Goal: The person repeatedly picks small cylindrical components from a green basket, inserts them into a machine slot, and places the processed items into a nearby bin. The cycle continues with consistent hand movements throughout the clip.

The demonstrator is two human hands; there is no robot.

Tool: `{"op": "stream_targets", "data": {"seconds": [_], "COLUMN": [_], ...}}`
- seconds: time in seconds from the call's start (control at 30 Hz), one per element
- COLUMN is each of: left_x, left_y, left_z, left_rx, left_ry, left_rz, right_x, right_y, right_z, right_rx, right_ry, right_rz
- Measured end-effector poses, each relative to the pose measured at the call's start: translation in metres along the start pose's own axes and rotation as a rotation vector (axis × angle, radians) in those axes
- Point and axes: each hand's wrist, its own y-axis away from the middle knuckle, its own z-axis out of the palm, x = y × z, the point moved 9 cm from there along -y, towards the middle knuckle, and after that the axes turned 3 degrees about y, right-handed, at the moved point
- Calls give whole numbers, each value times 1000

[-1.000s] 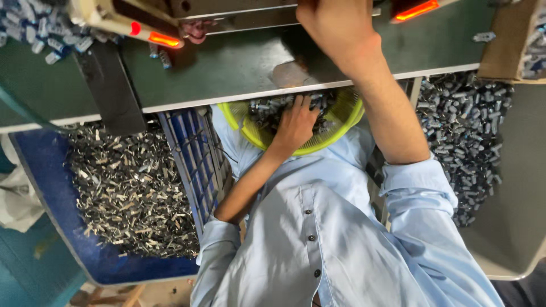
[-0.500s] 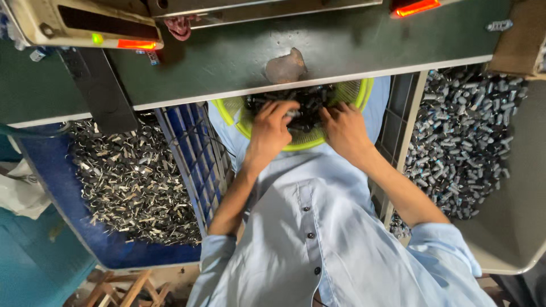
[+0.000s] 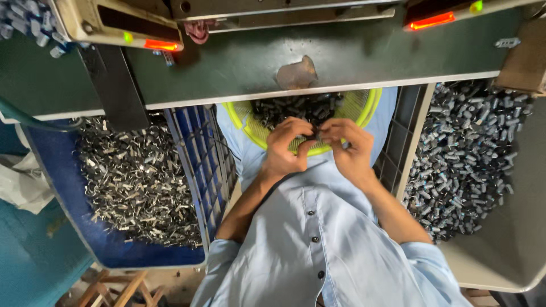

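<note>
So closest to the camera is the light blue shirt (image 3: 318, 256), sleeves rolled up, and both forearms reach up to the yellow basket (image 3: 364, 105) sitting in the person's lap. The left hand (image 3: 287, 149) is curled over the basket's near rim, fingers bent in tight, and the right hand (image 3: 350, 150) is just beside it, also curled. The fingertips of both meet over a small dark part (image 3: 316, 136) at the near rim; it's too small to say what it is exactly, but both hands pinch around it. The basket holds a heap of small dark parts (image 3: 296, 105).

Left of the basket is a blue crate (image 3: 193, 170) full of shiny metal clips (image 3: 128, 182). Right of the basket, a pale bin (image 3: 512, 244) holds a pile of small grey cylinders (image 3: 466, 153).

Beyond the basket runs the dark green table (image 3: 239, 68), its edge right over the far rim. Further back on it are machine housings with a red light (image 3: 160, 44) and another red light (image 3: 432, 21).
</note>
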Motion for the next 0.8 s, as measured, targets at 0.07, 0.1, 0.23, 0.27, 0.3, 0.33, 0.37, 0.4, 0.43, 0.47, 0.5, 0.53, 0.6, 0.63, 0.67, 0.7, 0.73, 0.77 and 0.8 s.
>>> {"op": "stream_targets", "data": {"seconds": [0.07,0.1,0.23,0.27,0.3,0.33,0.37,0.4,0.43,0.47,0.5,0.53,0.6,0.63,0.67,0.7,0.73,0.77,0.8], "left_x": [0,7,34,40,43,46,50,57,64,71,75,77,65,51,37,14,-8,-29,-39], "left_y": [-4,-6,-12,-13,-16,-17,-18,-15,-10,-4,-1,2,3,3,6,10,17,26,30], "left_z": [-3,-7,-12,-11,-13,-15,-16,-18,-20,-20,-28,-35,-51,-59,-70,-76,-79,-80,-78], "left_rx": [16,21,-17,-43,-55,-63,-68,-71,-72,-77,-49,-19,72,130,187,200,205,201,242], "left_ry": [19,-20,-233,-293,-304,-314,-326,-385,-446,-505,-444,-385,-333,-340,-347,-246,-137,-20,163], "left_rz": [35,116,417,490,497,504,505,537,570,596,552,509,308,154,0,-215,-409,-596,-635], "right_x": [22,33,40,40,39,39,46,53,59,67,73,77,68,61,62,59,55,40,22], "right_y": [6,10,12,11,10,7,6,4,1,1,1,2,-7,-12,-17,-21,-33,-51,-64], "right_z": [6,9,22,24,25,24,25,24,23,24,26,30,38,43,44,45,41,37,31], "right_rx": [61,106,106,100,95,88,75,58,41,67,101,136,34,-26,-10,8,30,11,1], "right_ry": [-294,-434,-452,-483,-511,-536,-529,-523,-516,-764,-1012,-1259,-1290,-1308,-1154,-1002,-850,-721,-589], "right_rz": [168,254,196,164,128,92,151,210,266,349,435,519,512,502,521,524,504,391,287]}}
